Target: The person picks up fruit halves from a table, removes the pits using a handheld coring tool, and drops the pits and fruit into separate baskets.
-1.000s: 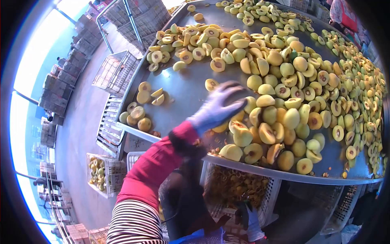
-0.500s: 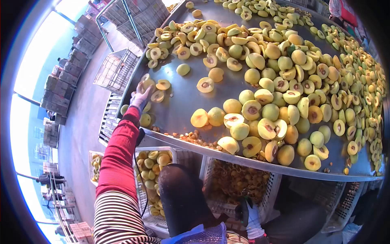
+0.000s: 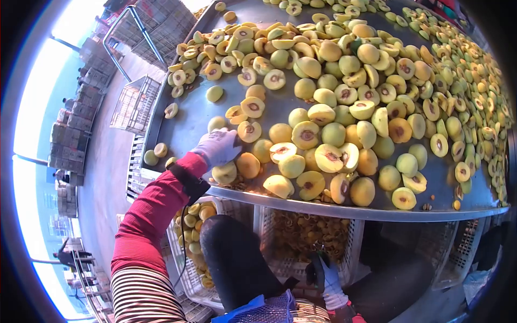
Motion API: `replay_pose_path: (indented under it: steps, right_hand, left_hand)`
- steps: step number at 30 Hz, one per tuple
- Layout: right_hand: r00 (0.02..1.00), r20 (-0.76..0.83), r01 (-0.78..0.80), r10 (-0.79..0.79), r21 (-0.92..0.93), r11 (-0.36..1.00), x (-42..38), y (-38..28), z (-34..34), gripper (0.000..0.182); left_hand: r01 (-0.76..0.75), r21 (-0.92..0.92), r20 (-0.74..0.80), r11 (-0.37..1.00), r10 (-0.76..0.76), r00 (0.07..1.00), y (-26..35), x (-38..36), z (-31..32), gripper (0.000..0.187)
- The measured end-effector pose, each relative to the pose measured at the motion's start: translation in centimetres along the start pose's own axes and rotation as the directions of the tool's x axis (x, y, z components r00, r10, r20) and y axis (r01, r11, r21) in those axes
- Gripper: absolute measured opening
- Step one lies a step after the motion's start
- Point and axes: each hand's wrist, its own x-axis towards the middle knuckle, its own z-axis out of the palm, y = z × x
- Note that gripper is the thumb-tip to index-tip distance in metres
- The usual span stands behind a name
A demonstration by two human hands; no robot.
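Note:
My left hand [image 3: 218, 146], in a pale glove, reaches over the near left part of the metal table [image 3: 186, 121]. Its fingers are bent beside a cut fruit half [image 3: 249, 131], with a whole green fruit [image 3: 216, 123] just beyond; whether they grip anything is hidden. More halves lie right of the hand. Low in the view, my right hand [image 3: 325, 275], in a dark and pale glove, is over the crate of fruit scraps [image 3: 353, 245]. A small metal tool [image 3: 321, 248] shows at its fingertips, partly blurred.
A large heap of halved fruit [image 3: 371, 89] covers much of the table. Under its front edge stands a crate of fruit [image 3: 193, 231], near my knee. A white crate [image 3: 134, 105] and a trolley with stacked boxes [image 3: 161, 24] are at the left.
My left hand has moved right from the table's left edge, and fruit halves now lie nearer the heap. The view has shifted slightly. My right hand stays low by the scraps crate.

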Motion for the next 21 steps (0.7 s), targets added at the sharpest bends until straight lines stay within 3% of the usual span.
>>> replay_pose_path:
  steps: [3,4,6,7,8,10,11,12,14,16,18,19,20,21]
  right_hand:
    - [1.0,0.009,0.008,-0.008,0.025,1.0,-0.2,-0.1,-0.6,0.032]
    - [1.0,0.009,0.011,-0.011,0.032,0.999,-0.4,-0.1,-0.8,0.032]
    - [1.0,-0.003,0.001,-0.001,0.045,0.999,-0.6,0.0,-0.8,0.032]
    - [1.0,-0.002,0.0,0.001,0.05,0.999,-0.7,0.2,-0.8,0.032]
    - [1.0,-0.015,0.011,-0.011,0.03,0.999,-0.7,0.5,-0.8,0.031]
    - [0.999,-0.033,0.017,-0.017,0.003,1.0,-0.8,0.9,-0.9,0.031]
    - [1.0,-0.024,0.006,-0.006,0.003,1.0,-0.9,0.9,-0.8,0.031]
    - [1.0,-0.016,0.0,0.0,0.004,1.0,-0.9,0.8,-0.8,0.03]
    - [0.999,-0.034,0.005,-0.004,0.025,1.0,-0.6,0.7,-0.5,0.029]
    - [0.998,-0.057,-0.015,0.017,0.049,0.999,-0.9,0.3,-0.2,0.028]
    - [1.0,-0.019,0.009,-0.009,-0.002,1.0,-0.9,-1.0,0.8,0.027]
    - [1.0,-0.023,0.007,-0.007,0.003,1.0,-0.5,-0.3,0.5,0.027]
    - [0.991,-0.048,0.122,-0.126,-0.084,0.989,0.4,1.1,-0.2,0.025]
    - [0.967,-0.062,0.235,-0.248,-0.174,0.956,1.4,2.4,-0.9,0.023]
  left_hand:
    - [0.045,0.158,-0.013,0.986,-0.044,0.999,-3.7,-1.1,0.3,0.033]
    - [0.178,0.304,0.117,0.936,-0.222,0.968,-3.9,-1.8,-1.5,0.033]
    - [0.36,0.323,-0.067,0.875,-0.359,0.931,-7.2,-1.6,-0.3,0.038]
    - [0.361,0.125,-0.194,0.924,-0.334,0.922,-6.3,-1.6,-1.1,0.041]
    - [0.322,-0.073,-0.317,0.944,-0.328,0.89,-5.2,-1.1,-2.0,0.045]
    - [0.103,-0.328,-0.487,0.939,-0.262,0.833,-2.6,1.5,-3.4,0.056]
    - [0.109,-0.297,-0.528,0.949,-0.258,0.809,-1.7,3.5,-3.1,0.068]
    - [0.204,-0.355,-0.359,0.912,-0.335,0.871,-1.2,6.2,-3.0,0.08]
    - [0.224,-0.406,-0.229,0.886,-0.336,0.914,2.3,9.8,-2.8,0.08]
    - [0.004,-0.419,-0.292,0.908,-0.139,0.946,7.7,8.9,-3.6,0.073]
    - [0.017,-0.277,-0.259,0.961,-0.091,0.962,10.2,7.7,-3.3,0.071]
    - [-0.051,-0.318,-0.272,0.947,-0.04,0.962,9.9,7.3,-2.8,0.066]
    - [-0.054,-0.318,-0.268,0.947,-0.035,0.963,9.1,6.6,-2.7,0.066]
    - [-0.166,-0.381,-0.243,0.91,0.075,0.967,8.2,5.9,-2.8,0.064]
